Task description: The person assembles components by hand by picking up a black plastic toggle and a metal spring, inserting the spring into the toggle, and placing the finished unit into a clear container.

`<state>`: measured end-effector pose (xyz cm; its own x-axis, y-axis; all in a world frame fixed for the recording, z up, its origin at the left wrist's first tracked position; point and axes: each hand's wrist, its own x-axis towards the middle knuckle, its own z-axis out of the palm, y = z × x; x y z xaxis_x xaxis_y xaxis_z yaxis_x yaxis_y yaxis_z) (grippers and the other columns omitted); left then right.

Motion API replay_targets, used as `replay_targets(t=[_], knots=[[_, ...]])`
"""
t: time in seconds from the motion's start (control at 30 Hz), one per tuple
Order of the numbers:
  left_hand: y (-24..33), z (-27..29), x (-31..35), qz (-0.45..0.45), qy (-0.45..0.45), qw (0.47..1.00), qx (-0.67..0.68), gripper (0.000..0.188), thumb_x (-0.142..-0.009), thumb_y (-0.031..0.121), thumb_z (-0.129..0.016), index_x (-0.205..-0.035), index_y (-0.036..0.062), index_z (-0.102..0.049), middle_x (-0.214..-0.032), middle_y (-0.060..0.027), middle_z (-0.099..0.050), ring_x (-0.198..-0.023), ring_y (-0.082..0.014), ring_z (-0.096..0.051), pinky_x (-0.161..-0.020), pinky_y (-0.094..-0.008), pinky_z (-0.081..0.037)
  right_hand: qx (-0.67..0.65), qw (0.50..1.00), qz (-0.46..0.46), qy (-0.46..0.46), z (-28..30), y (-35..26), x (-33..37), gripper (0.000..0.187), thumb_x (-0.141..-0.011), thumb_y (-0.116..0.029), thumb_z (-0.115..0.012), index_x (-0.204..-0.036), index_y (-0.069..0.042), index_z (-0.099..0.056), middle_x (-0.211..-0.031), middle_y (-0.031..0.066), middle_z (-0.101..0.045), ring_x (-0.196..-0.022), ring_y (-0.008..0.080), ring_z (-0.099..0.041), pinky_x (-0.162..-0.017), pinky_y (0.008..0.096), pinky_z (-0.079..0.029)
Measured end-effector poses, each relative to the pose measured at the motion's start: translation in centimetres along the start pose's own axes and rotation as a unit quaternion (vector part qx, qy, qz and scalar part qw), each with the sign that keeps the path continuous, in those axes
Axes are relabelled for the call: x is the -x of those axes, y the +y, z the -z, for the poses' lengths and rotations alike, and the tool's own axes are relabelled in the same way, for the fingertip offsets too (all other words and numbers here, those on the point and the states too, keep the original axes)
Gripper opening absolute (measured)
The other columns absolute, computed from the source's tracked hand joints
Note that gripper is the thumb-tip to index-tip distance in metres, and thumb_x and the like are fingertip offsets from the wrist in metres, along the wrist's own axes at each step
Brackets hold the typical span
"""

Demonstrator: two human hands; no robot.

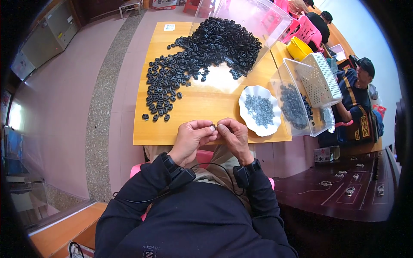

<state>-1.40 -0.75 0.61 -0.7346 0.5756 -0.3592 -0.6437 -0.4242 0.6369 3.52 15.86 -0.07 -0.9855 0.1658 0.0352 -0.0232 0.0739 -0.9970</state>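
Note:
Just over the near edge of the wooden table (206, 109), my left hand (192, 136) and my right hand (235, 136) meet. Thumbs and fingertips of both are pinched on one small dark piece (214, 127), mostly covered by the fingers, so its exact kind cannot be made out. Beyond them spreads a heap of small black oval plastic pieces with two holes each (228, 43), trailing down the table's left side. Right of my right hand stands a white wavy-rimmed dish (246, 117) holding many tiny grey parts (260, 109).
A clear plastic bin (317, 129) with dark pieces stands at the table's right, with a white perforated basket (320, 79) on it. Another clear bin (275, 21) lies tipped behind the heap. A yellow basin (299, 48) is farther back. A co-worker (355, 86) sits at right.

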Motion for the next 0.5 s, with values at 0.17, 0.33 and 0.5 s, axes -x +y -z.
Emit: replay_targets(t=[0.17,0.33,0.5], knots=[[-0.06,0.1,-0.02,0.0,-0.01,1.0,-0.001,0.016,-0.088,0.0,-0.062,-0.103,-0.0028,-0.059,-0.092,-0.01,-0.065,-0.08,-0.0166,-0.067,-0.075,-0.0266,-0.058,0.016,1.0,0.007,0.0,-0.03,0.15,-0.03,0.009,-0.091,-0.007,-0.06,-0.092,0.001,-0.064,-0.076,-0.0008,-0.063,-0.069,0.0042,-0.056,-0.061,0.0194,-0.047],[-0.03,0.09,0.01,-0.002,-0.003,1.0,-0.012,0.016,-0.088,0.001,-0.062,-0.103,-0.0027,-0.059,-0.092,-0.0098,-0.065,-0.079,-0.0159,-0.066,-0.075,-0.0265,-0.058,0.024,1.0,0.005,-0.002,-0.14,-0.18,-0.09,0.009,-0.09,-0.007,-0.062,-0.09,0.002,-0.065,-0.075,-0.0009,-0.064,-0.069,0.0042,-0.056,-0.06,0.0192,-0.046],[-0.23,0.14,-0.07,-0.004,-0.006,1.0,-0.025,0.015,-0.088,0.001,-0.062,-0.103,-0.0033,-0.059,-0.092,-0.01,-0.065,-0.079,-0.0156,-0.066,-0.075,-0.0268,-0.058,0.038,0.998,0.032,-0.025,0.45,0.1,-0.32,0.007,-0.088,-0.004,-0.063,-0.087,0.002,-0.065,-0.074,-0.0003,-0.064,-0.067,0.0042,-0.056,-0.059,0.0192,-0.046]])
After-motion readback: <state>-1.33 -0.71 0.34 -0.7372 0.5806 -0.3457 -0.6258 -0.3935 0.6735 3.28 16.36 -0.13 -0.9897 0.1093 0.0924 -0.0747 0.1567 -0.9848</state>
